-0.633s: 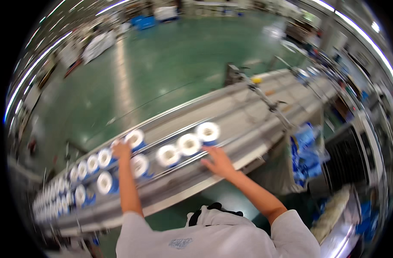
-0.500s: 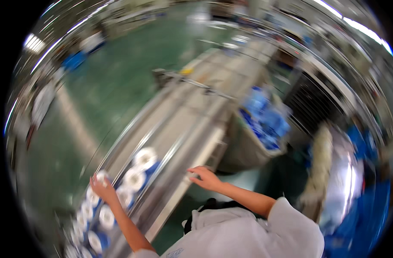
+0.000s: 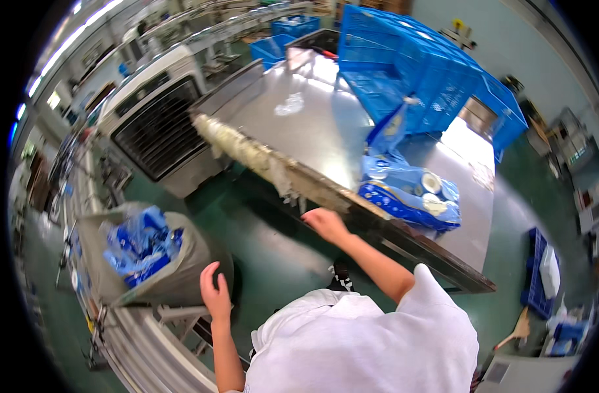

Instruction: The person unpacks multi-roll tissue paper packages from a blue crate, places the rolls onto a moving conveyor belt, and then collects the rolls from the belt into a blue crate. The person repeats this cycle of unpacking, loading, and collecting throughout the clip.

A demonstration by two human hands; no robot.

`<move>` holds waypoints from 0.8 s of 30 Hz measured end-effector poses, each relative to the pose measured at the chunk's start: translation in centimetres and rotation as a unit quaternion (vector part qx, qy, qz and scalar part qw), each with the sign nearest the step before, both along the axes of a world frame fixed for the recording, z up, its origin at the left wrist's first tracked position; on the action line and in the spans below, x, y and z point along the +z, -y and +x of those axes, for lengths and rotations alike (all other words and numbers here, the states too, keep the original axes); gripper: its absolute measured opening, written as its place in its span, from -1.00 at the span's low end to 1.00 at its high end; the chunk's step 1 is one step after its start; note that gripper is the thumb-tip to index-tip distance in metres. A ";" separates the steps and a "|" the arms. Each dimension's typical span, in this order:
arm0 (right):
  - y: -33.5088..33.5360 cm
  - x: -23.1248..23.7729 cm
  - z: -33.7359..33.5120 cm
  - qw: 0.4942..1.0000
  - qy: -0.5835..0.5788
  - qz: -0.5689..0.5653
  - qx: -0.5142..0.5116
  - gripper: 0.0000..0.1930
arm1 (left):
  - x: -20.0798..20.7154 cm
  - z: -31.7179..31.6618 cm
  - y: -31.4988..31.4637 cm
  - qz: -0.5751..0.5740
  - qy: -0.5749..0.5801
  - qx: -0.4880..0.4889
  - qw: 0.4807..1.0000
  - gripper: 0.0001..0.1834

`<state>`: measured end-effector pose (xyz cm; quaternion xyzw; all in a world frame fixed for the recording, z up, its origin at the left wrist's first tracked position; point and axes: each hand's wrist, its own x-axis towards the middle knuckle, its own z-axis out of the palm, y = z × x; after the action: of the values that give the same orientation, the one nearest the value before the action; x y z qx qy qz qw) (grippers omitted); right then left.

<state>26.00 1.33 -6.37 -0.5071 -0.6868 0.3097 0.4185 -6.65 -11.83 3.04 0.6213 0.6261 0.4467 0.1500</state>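
Showing, well left of a wide, steel-topped bench, a long grey metal conveyor with parallel rails. Finding, also left of the bench, a wide-mouthed greyish-beige fabric sack filled with crumpled, translucent blue plastic film. Seeing a white boxy machine with a black slatted front beside the left end of the bench. Hovering with the bare left hand left of the bench and well apart from it, near the sack; bending the fingers slightly, spreading the thumb away, gripping nothing. Seeing ragged cream-coloured padding wrapping the left part of the bench's near edge, and a small crumpled piece of clear plastic lying on the bench behind it. Poising the bare right hand by the middle of the bench's near edge, not showing clearly whether touching it; extending the fingers loosely, slightly bent, with nothing visible in them. Finding a blue printed plastic bag lying on the bench by the right part of its near edge, apart from the right hand; enclosing several white cylindrical rolls. Seeing large blue plastic crates standing on the far right of the bench, and a low dark-blue plastic crate with a white packet on the green floor right of the bench.
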 end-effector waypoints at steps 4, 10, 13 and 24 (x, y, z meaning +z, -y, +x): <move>-1.5 -0.8 21.5 0.957 0.087 0.021 -0.275 -0.78 | -1.1 13.5 -9.8 -0.005 -0.007 -0.194 0.981 -0.71; -1.5 -6.5 44.3 0.871 0.440 -0.172 -0.136 -0.42 | -8.0 41.4 -23.0 -0.028 -0.040 -0.442 0.896 -0.59; -2.2 -5.2 45.3 0.860 0.458 -0.217 -0.060 -0.29 | -12.7 47.3 -26.5 -0.074 -0.145 -0.481 0.862 -0.59; -2.5 -4.7 49.1 0.880 0.442 -0.167 -0.049 -0.52 | -16.2 52.6 -30.8 -0.153 -0.516 -0.432 0.723 -0.50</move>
<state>75.11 3.82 -11.10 -0.6868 -0.7126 0.1430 -0.0051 45.99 18.95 -13.18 0.9277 0.3299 -0.1584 0.0734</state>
